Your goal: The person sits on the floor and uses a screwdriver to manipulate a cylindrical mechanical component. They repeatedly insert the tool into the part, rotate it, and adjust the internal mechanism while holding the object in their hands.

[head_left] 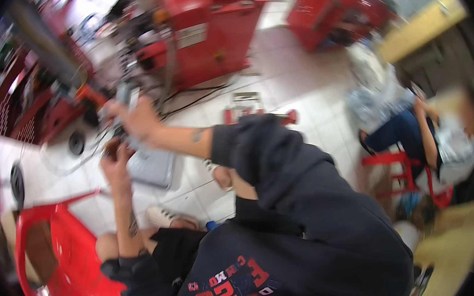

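Note:
My right hand (136,121) reaches across to the left, its fingers closed at a grey metal part (123,94); motion blur hides what exactly they grip. Just beyond the fingertips is an orange piece (90,98) at the end of a thick grey tube (46,35). Below it, my left hand (116,165) is raised with its fingers closed around a small dark brown object (112,147), too blurred to name. Under both hands, a flat grey tray (150,167) lies on the white tiled floor.
Large red machines (212,39) stand ahead, with black cables beside them. A red plastic chair (60,239) is at the lower left. Dark wheels (77,142) are at the left. To the right, another person (419,130) sits on a red stool (396,162) near clear plastic bags (376,98).

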### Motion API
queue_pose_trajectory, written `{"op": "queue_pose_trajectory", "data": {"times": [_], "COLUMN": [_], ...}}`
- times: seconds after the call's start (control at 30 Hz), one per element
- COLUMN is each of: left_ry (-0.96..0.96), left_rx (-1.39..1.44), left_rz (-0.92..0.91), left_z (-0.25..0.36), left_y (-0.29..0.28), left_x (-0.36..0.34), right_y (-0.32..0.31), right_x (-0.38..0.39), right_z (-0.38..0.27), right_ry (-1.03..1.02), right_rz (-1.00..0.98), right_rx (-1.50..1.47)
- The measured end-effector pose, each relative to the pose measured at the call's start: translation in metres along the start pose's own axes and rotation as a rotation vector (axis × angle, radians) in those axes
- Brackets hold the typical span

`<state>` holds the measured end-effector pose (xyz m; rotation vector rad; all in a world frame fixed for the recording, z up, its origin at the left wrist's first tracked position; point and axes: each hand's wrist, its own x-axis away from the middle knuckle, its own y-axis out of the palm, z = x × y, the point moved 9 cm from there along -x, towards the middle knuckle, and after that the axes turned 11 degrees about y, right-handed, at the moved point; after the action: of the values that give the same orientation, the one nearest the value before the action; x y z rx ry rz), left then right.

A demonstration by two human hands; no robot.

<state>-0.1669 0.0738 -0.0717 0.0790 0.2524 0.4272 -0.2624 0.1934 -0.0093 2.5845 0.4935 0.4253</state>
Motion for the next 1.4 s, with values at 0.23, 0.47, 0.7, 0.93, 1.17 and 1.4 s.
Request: {"op": "queue_pose_trajectory", "data": {"times": [0.23, 0.47, 0.7, 0.93, 1.17, 1.4], "left_ry": [-0.268, -0.180, -0.260, 0.026, 0.107, 0.102], "left_rx": [0.120, 0.292, 0.411, 0.457, 0.489, 0.572], "left_rz": [-0.162, 0.113, 0.024, 0.210, 0.506, 0.395], "left_z": [0.002, 0.000, -0.004, 0.045, 0.047, 0.044], "left_y": [0.018, 0.000, -0.003, -0.036, -0.100, -0.080], "left_x": [0.008, -0.002, 0.001, -0.014, -0.015, -0.015], "right_y": [0.000, 0.019, 0.047, 0.034, 0.056, 0.047], "right_x": [0.000, 0.002, 0.027, 0.023, 0.058, 0.049], "right_z": [0.018, 0.024, 0.070, 0.089, 0.094, 0.107], "right_ry": [0.119, 0.276, 0.507, 0.662, 0.717, 0.738], "right_rz": [-0.029, -0.206, -0.489, -0.366, -0.682, -0.481], "right_rx": [0.075, 0.245, 0.509, 0.460, 0.676, 0.629]}}
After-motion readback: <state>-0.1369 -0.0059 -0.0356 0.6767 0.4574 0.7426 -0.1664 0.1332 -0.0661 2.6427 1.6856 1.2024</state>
